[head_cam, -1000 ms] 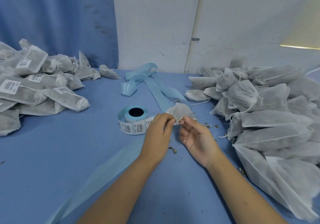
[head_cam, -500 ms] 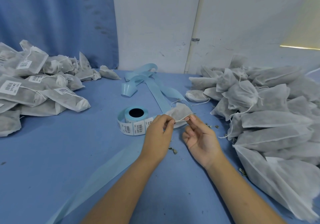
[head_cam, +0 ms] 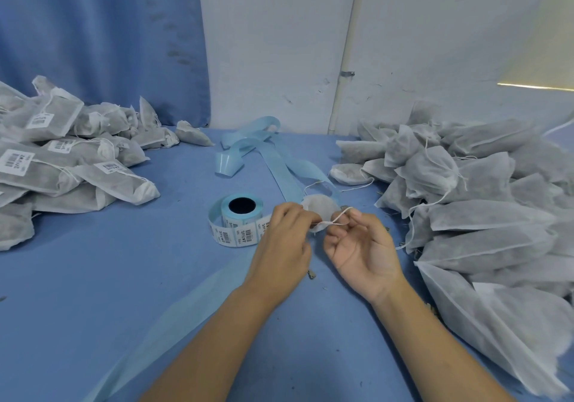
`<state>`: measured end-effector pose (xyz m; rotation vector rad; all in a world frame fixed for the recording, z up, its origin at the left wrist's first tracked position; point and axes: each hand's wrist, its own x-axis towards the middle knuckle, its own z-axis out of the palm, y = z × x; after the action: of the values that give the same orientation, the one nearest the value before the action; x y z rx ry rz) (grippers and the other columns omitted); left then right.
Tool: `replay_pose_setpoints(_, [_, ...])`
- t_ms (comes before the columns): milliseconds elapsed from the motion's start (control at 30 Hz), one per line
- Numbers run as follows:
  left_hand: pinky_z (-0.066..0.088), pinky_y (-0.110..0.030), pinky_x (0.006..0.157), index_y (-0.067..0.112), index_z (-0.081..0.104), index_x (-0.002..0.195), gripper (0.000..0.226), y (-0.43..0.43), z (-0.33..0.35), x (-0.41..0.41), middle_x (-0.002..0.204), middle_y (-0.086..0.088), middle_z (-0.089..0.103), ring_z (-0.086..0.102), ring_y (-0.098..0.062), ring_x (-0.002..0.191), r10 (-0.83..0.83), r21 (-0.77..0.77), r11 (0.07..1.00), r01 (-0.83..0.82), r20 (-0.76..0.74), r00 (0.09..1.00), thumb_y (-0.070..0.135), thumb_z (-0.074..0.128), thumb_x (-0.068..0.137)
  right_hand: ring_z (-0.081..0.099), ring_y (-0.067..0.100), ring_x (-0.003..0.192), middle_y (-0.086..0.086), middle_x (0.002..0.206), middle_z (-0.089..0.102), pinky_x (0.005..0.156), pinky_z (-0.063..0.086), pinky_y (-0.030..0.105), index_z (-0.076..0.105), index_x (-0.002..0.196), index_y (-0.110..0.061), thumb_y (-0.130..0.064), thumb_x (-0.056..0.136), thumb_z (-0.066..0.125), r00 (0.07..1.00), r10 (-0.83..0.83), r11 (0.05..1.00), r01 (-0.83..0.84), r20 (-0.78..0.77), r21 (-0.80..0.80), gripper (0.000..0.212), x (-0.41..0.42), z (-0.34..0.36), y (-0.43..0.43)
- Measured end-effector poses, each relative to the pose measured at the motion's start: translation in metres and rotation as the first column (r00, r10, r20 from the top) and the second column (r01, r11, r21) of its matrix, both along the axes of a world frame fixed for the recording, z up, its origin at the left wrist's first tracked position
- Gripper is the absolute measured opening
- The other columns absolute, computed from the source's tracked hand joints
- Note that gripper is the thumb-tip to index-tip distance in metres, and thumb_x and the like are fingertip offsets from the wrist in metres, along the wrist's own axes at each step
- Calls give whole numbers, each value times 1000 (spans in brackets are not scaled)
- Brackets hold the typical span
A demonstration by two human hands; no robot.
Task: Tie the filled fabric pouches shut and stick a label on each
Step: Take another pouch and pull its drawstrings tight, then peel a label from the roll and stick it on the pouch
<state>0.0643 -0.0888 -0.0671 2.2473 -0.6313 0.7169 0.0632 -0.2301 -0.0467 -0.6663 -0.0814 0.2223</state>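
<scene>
Head view only. Hard to make out: pouch (head_cam: 323, 207), small and white, mostly covered by the left hand (head_cam: 281, 240), with just its rounded far end showing, lying on the table (head_cam: 93, 277) near the middle, just right of the label roll (head_cam: 239, 218). Left hand seen from the back, fingers curled down and bunched at the pouch's near end; fingertips hidden, so unclear whether gripping cloth or cord. Right hand (head_cam: 363, 252) palm up, thumb and forefinger pinching the thin white string (head_cam: 337, 217) drawn taut across to the left hand, the other fingers loosely curled and holding nothing. Print on the roll's labels too small to read. Left: labelled pile (head_cam: 62, 165) of tied pouches, cut off by the frame edge. Right: plain pile (head_cam: 481, 215), larger, loose strings trailing, cut off at the right and lower edges. Behind the roll, a pale blue strip (head_cam: 279, 162) looping and running under the pouch; another length stretching toward the lower left, out of frame. Small dark bits (head_cam: 311, 275) on the cloth between the wrists, too small to identify. Table covered in blue. Behind it, a blue curtain (head_cam: 93, 44) on the left, a scuffed white wall (head_cam: 279, 44) on the right, with a white pipe (head_cam: 344, 60) running up it.
</scene>
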Motion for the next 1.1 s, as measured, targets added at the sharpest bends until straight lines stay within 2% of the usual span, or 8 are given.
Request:
replay_pose_setpoints(133, [43,-27,80,4,59,114,44,-4,0,3,110,-8,51,46,-17,101,-2,-10,1000,2,-23,1000,-15,50,75,47,9,53,-4,63,48,55,46,20,60,62,-16,-17,45,92,991,118,993,-118,57,2,36,-4,3,8])
replay_pose_setpoints(367, [25,-1,93,2,63,105,17,-3,5,5,124,-1,49,44,-9,114,12,-237,971,-27,-63,998,-2,58,89,50,10,58,-5,62,51,64,49,23,58,62,-18,-17,52,90,961,239,970,-244,139,14,34,-9,4,10])
replay_pose_setpoints(533, [38,-6,74,37,46,100,27,-8,20,-1,91,22,58,54,8,84,-29,-600,798,-46,-114,993,10,45,97,58,12,60,-3,65,61,61,53,25,62,63,-18,-13,42,90,993,90,996,-90,70,-2,36,-7,5,10])
replay_pose_setpoints(633, [39,-9,66,33,41,92,24,-6,22,1,81,25,56,51,6,72,-18,-713,696,-87,-138,990,11,43,100,60,12,64,0,73,65,60,52,22,62,65,-19,-6,58,76,999,-34,992,37,30,-117,20,-5,5,10])
replay_pose_setpoints(767, [40,-8,66,41,43,103,37,-2,25,4,94,6,61,54,4,75,34,-747,650,-137,-151,988,5,41,99,54,5,65,-9,71,60,66,42,19,59,71,-21,-14,70,68,965,-250,886,261,78,-383,11,-3,2,15])
replay_pose_setpoints(833, [40,-6,67,42,46,105,43,1,24,5,94,18,61,55,6,79,53,-730,670,-138,-139,989,0,39,97,55,5,71,-10,73,62,72,41,21,61,71,-22,-10,78,67,945,-296,815,326,140,-478,15,-3,0,18])
replay_pose_setpoints(967, [40,-7,70,25,55,109,35,3,23,8,89,30,61,56,7,82,42,-737,659,-148,-160,986,-2,37,96,63,10,80,0,83,66,72,51,20,63,72,-18,-6,84,65,949,-287,840,314,128,-442,17,-4,-1,21])
replay_pose_setpoints(1100, [47,-22,85,28,59,113,36,3,23,4,103,12,65,60,-11,98,-107,-801,586,-120,-224,969,3,39,97,65,13,83,4,90,67,75,55,26,60,76,-16,-6,86,65,951,-305,856,294,45,-426,15,-4,-2,22])
